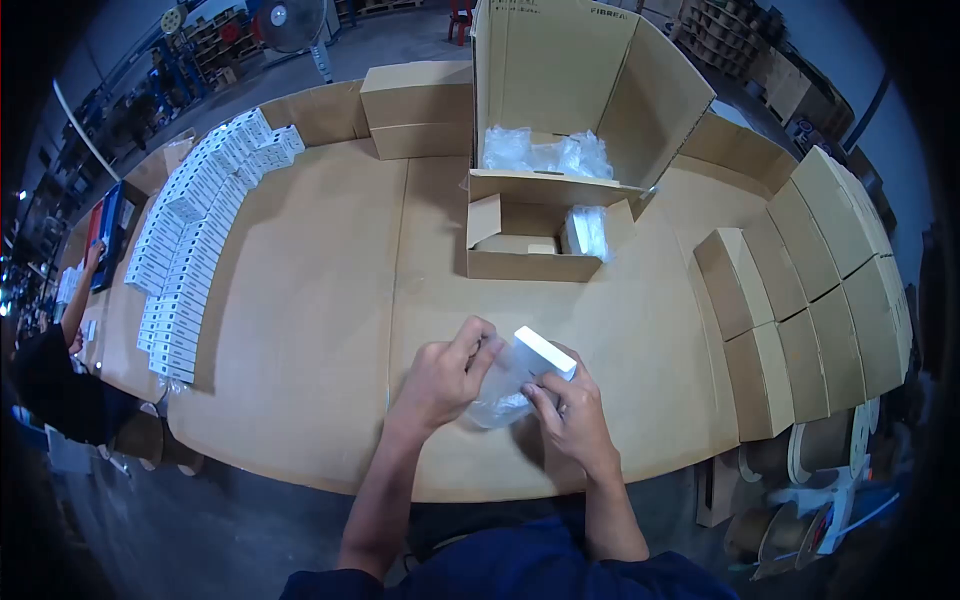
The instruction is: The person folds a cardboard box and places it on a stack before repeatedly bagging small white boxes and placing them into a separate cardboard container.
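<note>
Workshop floor [400,35] out back, and a big cardboard-covered surface [300,250] up front. Tall open carton [560,70] stands at the far side, brown boxes [800,270] stack along the right edge, and a smaller open carton [530,267] sits just this side of the tall one. Rows of little white boxes [205,215] curve down the left.

Right now it looks like bag handling: left hand [440,380] has its grip closed on the clear plastic bag [500,410], right hand [580,420] grips a white box [545,353], tilted, just above the near middle of the surface. Can't tell if the box is partly inside the plastic. Imo the next move calls for a steady right pinch and the bag's mouth kept spread.

Edges: near rim is right by the forearms, carton walls are ahead. Widest room is leftward, between the hands and those rows.
</note>
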The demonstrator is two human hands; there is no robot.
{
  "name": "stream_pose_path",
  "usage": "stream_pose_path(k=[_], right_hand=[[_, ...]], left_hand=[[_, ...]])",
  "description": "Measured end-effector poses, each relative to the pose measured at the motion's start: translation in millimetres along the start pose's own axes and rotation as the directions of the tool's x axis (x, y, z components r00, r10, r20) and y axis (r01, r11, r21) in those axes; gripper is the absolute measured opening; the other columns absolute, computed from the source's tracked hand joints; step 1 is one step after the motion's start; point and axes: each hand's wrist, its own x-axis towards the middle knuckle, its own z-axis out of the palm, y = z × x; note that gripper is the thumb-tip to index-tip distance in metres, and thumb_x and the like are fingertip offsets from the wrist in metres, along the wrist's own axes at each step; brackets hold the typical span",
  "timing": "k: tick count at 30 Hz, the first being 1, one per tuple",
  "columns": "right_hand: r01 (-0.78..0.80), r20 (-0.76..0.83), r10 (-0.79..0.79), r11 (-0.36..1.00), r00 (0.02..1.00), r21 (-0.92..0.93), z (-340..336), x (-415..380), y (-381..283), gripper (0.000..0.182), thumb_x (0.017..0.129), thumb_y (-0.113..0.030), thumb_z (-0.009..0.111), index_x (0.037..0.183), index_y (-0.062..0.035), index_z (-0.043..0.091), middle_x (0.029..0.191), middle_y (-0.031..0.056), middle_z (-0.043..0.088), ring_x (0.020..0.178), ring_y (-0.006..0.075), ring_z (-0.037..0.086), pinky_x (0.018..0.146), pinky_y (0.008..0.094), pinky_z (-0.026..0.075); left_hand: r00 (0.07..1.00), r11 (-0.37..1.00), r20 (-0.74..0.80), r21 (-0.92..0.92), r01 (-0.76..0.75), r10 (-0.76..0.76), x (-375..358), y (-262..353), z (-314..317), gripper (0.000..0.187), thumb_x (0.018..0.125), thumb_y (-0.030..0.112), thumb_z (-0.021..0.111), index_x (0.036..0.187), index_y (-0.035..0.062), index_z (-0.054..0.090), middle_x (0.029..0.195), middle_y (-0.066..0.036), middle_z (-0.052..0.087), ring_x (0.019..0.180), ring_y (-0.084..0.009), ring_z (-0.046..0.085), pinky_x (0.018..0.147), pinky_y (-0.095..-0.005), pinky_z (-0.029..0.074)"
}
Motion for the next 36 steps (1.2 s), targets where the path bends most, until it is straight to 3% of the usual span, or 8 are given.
stream_pose_path(k=[5, 8, 9, 12, 13, 19, 22, 36], right_hand=[[-0.04, 0.044, 0.04, 0.999, 0.998, 0.003, -6.6, -6.2, 4.0, 0.012, 0.085, -0.008, 0.079, 0.094, -0.0005, 0.076, 0.131, 0.0267, 0.06, 0.113, 0.0405, 0.066, 0.094, 0.0436, 0.055], [-0.076, 0.015, 0.076, 0.997, 0.997, 0.001, -6.5, -8.0, 3.6, 0.012, 0.085, -0.007, 0.08, 0.093, 0.0004, 0.075, 0.125, 0.0236, 0.061, 0.104, 0.0336, 0.067, 0.086, 0.039, 0.054], [-0.098, -0.013, 0.098, 0.995, 0.995, 0.015, -5.0, -8.9, 3.5, 0.011, 0.085, -0.006, 0.08, 0.092, 0.0011, 0.074, 0.119, 0.0204, 0.063, 0.095, 0.0276, 0.067, 0.079, 0.0351, 0.053], [-0.152, -0.087, 0.161, 0.983, 0.983, 0.102, 0.3, -12.6, 11.5, 0.011, 0.087, -0.006, 0.08, 0.091, 0.0021, 0.073, 0.106, 0.0115, 0.062, 0.081, 0.0148, 0.062, 0.067, 0.0276, 0.048], [-0.166, -0.109, 0.182, 0.976, 0.977, 0.14, 1.8, -13.4, 14.0, 0.012, 0.087, -0.006, 0.08, 0.091, 0.0023, 0.073, 0.103, 0.0087, 0.06, 0.079, 0.0114, 0.059, 0.064, 0.0258, 0.046], [-0.203, -0.156, 0.231, 0.963, 0.96, 0.179, 10.2, -13.4, 18.2, 0.015, 0.084, -0.007, 0.083, 0.091, 0.0022, 0.074, 0.106, 0.0127, 0.061, 0.08, 0.0156, 0.064, 0.066, 0.0306, 0.05], [-0.191, -0.121, 0.22, 0.957, 0.968, 0.217, 11.7, -13.9, 14.0, 0.018, 0.083, -0.009, 0.085, 0.091, 0.0026, 0.073, 0.105, 0.0119, 0.062, 0.082, 0.0158, 0.063, 0.068, 0.0309, 0.05], [-0.147, -0.1, 0.232, 0.838, 0.968, 0.526, 7.7, -25.7, 30.2, 0.022, 0.089, -0.006, 0.079, 0.11, -0.0009, 0.073, 0.108, 0.0088, 0.062, 0.107, 0.0194, 0.062, 0.09, 0.0318, 0.05]], left_hand=[[0.974, 0.965, -0.001, -0.135, 0.223, -0.226, 12.7, 1.0, -11.6, 0.023, 0.1, 0.018, 0.07, 0.112, 0.0047, 0.056, 0.059, -0.006, 0.067, 0.05, -0.0071, 0.061, 0.048, -0.0236, 0.043], [0.956, 0.936, -0.221, -0.333, 0.114, -0.194, 13.6, -15.4, -3.0, 0.025, 0.102, 0.017, 0.068, 0.117, 0.0033, 0.053, 0.049, 0.001, 0.056, 0.042, -0.0082, 0.052, 0.046, -0.0232, 0.041], [0.93, 0.856, -0.175, -0.474, 0.208, -0.322, 9.4, -19.5, -10.6, 0.038, 0.102, 0.024, 0.068, 0.126, 0.0029, 0.047, 0.068, -0.004, 0.063, 0.06, -0.0101, 0.06, 0.058, -0.0243, 0.048], [0.856, 0.762, -0.491, -0.614, -0.207, -0.163, 7.7, -47.0, 7.9, 0.054, 0.1, 0.034, 0.072, 0.134, 0.0033, 0.043, 0.108, -0.014, 0.066, 0.095, -0.0152, 0.064, 0.08, -0.0287, 0.054], [0.91, 0.704, -0.364, -0.699, -0.125, -0.2, -3.2, -51.8, 8.2, 0.072, 0.095, 0.032, 0.078, 0.144, 0.0021, 0.035, 0.136, -0.018, 0.054, 0.121, -0.0209, 0.056, 0.105, -0.0353, 0.046], [0.969, 0.563, 0.08, -0.802, 0.202, -0.234, -44.1, -21.7, 36.3, 0.079, 0.084, 0.014, 0.088, 0.145, -0.0004, 0.04, 0.136, -0.014, 0.057, 0.127, -0.0207, 0.057, 0.106, -0.0359, 0.048], [0.958, 0.794, -0.007, -0.561, 0.233, -0.286, -42.9, -24.2, 41.4, 0.07, 0.079, 0.0, 0.087, 0.138, -0.0035, 0.05, 0.127, -0.013, 0.065, 0.116, -0.0177, 0.064, 0.098, -0.0337, 0.053], [0.959, 0.78, 0.028, -0.576, 0.246, -0.282, -57.0, -29.4, 47.5, 0.06, 0.077, 0.006, 0.091, 0.127, -0.0022, 0.059, 0.115, -0.011, 0.072, 0.106, -0.0174, 0.069, 0.092, -0.0334, 0.057]])
